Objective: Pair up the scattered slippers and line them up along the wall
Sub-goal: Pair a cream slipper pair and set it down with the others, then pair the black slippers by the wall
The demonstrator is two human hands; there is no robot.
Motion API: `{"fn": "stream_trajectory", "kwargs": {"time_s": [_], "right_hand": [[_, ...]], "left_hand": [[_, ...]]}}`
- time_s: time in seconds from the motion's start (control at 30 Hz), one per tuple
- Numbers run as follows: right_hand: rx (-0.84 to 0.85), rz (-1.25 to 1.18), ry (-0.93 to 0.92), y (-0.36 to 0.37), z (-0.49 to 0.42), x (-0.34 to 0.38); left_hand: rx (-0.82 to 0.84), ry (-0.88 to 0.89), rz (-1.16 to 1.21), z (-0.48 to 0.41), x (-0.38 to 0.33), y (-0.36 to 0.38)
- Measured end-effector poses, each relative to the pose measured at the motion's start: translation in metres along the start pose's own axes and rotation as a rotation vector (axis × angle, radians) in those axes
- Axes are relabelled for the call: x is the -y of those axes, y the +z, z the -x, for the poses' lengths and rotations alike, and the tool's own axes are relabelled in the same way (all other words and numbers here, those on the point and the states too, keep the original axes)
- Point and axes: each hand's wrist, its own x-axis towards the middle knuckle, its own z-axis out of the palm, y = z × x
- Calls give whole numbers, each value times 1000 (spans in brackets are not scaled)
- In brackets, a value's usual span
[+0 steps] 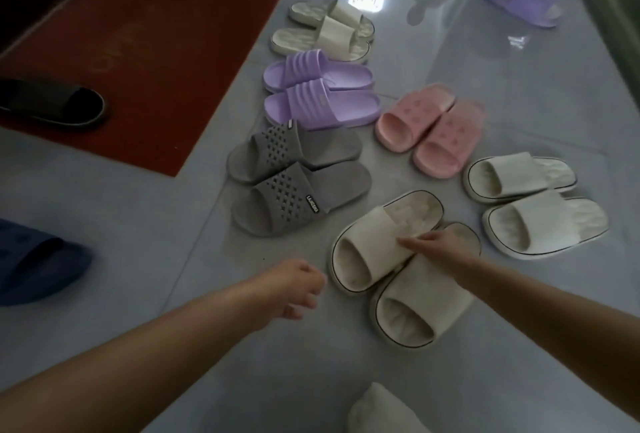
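On the grey tiled floor lie several slipper pairs: a cream pair (325, 30) farthest, a purple pair (322, 93), a grey perforated pair (298, 176), a pink pair (433, 127), a white pair (533, 204) at right, and a cream pair (398, 266) nearest. My right hand (433, 245) rests on the near cream pair, fingers across the strap where the two slippers meet. My left hand (298, 287) hovers left of that pair with loosely curled fingers, holding nothing. A black slipper (52, 103) lies on the red mat, and a blue slipper (38, 263) lies at the left edge.
A red doormat (145, 62) covers the floor at upper left. Another person's foot in a purple slipper (519, 3) stands at top right beside a green mat (613, 27). A pale slipper toe (377, 412) shows at the bottom edge.
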Motion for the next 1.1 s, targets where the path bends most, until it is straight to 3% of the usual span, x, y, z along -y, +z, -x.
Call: {"fn": "stream_trajectory", "kwargs": {"time_s": [0.1,0.17,0.2,0.27,0.37,0.43,0.57,0.67,0.83,1.0,1.1], "right_hand": [[79,522,-107,-8,-6,19],[-63,893,-245,-5,-1,34],[-139,944,-315,0,4,42],[-139,869,-493,21,13,65],[187,622,-666,69,34,109],[305,581,-692,88,48,121],[498,677,-835,148,72,155],[652,797,-911,188,98,180],[980,796,-869,258,152,224],[1052,983,-920,325,203,254],[1037,1029,-928,367,238,267]], "left_hand": [[0,10,-15,-2,-8,0],[-25,8,-9,2,-11,-8],[-41,9,-6,7,-12,-14],[-88,7,-19,17,-15,-26],[-159,-22,-7,43,-4,-48],[-114,-63,-44,52,3,-54],[-154,-71,-2,88,46,-89],[-203,-83,168,127,89,-116],[-393,-25,479,194,171,-155],[-554,0,888,233,266,-172],[-661,-23,966,244,317,-190]]}}
